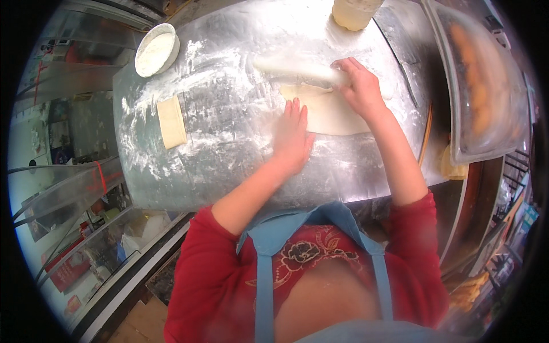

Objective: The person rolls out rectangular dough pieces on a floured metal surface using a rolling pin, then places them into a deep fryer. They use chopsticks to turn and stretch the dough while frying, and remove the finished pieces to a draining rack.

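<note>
A thin sheet of dough (pixel 332 115) lies on the floured metal worktop (pixel 231 171). My left hand (pixel 294 135) rests at its left edge, palm down with the fingers stretched out, gripping nothing. My right hand (pixel 360 88) grips the right end of a pale rolling pin (pixel 296 69). The pin lies roughly crosswise along the far edge of the sheet, slightly blurred. Under my right hand and wrist, part of the sheet is hidden. Apart from it, a folded rectangular strip of dough (pixel 172 122) lies towards the left.
A white bowl of flour (pixel 157 50) stands at the back left, and a jar-like container (pixel 355 15) at the back right. Thin wooden sticks (pixel 425 135) lie along the right edge. Beyond them stands a clear-covered case (pixel 489 90) with orange-brown contents.
</note>
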Available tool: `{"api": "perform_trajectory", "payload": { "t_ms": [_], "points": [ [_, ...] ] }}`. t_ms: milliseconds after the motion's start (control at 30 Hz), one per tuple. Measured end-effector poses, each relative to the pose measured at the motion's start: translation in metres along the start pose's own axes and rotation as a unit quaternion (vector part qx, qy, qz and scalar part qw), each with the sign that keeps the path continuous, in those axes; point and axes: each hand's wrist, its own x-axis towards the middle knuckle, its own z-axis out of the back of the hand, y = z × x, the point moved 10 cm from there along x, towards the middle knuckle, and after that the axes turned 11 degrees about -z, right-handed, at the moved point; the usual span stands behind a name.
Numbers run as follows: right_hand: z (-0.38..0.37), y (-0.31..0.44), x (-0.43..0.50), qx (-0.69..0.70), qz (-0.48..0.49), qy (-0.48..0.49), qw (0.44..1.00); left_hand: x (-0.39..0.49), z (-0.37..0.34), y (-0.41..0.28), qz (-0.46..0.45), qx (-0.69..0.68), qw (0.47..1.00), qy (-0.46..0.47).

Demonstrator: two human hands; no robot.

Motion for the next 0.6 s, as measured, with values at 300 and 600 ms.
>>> {"api": "perform_trajectory", "payload": {
  "t_ms": [300,600],
  "points": [
    [0.003,-0.039,0.028,-0.053,0.008,-0.054,0.997,-0.007,0.012,0.01,0.063,0.016,0.996,-0.059],
    [-0.072,0.024,-0.071,-0.02,0.061,-0.025,0.998,0.013,0.018,0.031,0.024,-0.213,0.974,-0.08]
  ]
}}
